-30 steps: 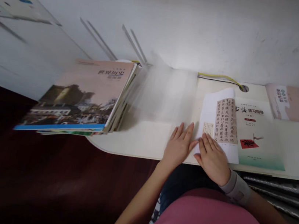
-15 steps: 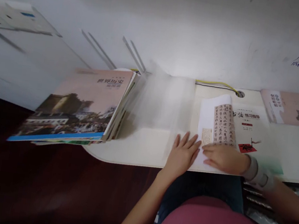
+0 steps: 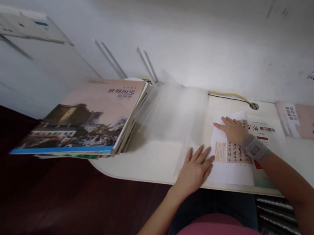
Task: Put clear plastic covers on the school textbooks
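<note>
A calligraphy workbook point(image 3: 268, 148) lies on the white desk, its back cover point(image 3: 222, 152) with printed brush characters folded over toward the left. My right hand point(image 3: 233, 131) rests flat with fingers spread on the upper part of that folded cover, a grey band on the wrist. Lower down, my left hand point(image 3: 194, 171) lies open, its fingertips at the cover's left edge and over a clear plastic sheet point(image 3: 175, 112). This translucent sheet spreads leftward from the workbook across the desk.
A stack of books point(image 3: 86, 119), topped by a pink history atlas, overhangs the desk's left end. Another pink history book point(image 3: 311, 122) lies at the back right. A yellow cable point(image 3: 227, 94) runs along the wall to a round desk hole. Wall sockets point(image 3: 27, 23) are at upper left.
My right hand has moved up and away from me along the folded cover, which now lies flatter and shows its lower part. My left hand stays nearly in place. The view has shifted slightly.
</note>
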`<state>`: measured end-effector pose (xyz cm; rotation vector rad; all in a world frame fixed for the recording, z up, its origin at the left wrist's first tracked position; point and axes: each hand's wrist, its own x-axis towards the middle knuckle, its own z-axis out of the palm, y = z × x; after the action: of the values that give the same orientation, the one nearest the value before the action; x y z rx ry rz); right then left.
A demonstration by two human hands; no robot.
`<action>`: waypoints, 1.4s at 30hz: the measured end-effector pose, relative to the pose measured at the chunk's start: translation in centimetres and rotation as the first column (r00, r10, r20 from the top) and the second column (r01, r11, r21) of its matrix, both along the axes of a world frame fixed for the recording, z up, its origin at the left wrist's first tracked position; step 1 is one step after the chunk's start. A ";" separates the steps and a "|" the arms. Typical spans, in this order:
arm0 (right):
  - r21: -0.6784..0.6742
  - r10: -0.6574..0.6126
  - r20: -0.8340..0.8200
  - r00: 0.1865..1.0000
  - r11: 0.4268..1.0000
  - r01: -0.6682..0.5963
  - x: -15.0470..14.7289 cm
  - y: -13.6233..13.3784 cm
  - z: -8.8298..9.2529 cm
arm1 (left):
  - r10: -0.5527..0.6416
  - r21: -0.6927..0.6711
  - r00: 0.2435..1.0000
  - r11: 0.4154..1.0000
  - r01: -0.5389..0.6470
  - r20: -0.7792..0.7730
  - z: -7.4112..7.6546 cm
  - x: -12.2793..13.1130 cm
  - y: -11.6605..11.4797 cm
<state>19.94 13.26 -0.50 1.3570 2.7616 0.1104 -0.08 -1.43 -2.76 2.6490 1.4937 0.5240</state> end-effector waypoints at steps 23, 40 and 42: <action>-0.054 0.025 -0.456 0.890 0.997 -0.056 5.9 -5.3 1.4 | 0.005 0.015 1.000 1.000 -0.005 -0.002 0.0 -0.1 0.0; -0.093 -0.166 -0.655 0.737 0.986 0.140 7.2 -3.4 -2.3 | 0.080 0.013 0.994 0.997 -0.080 -0.075 0.2 7.4 0.9; -0.089 -0.154 -0.657 0.738 0.988 0.128 7.3 -3.4 -2.3 | 0.073 0.017 0.994 0.997 -0.072 -0.085 0.0 6.9 0.7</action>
<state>27.20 9.91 -2.84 1.8905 3.1369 -0.5458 6.86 -0.77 -2.74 2.6680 1.6206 0.4318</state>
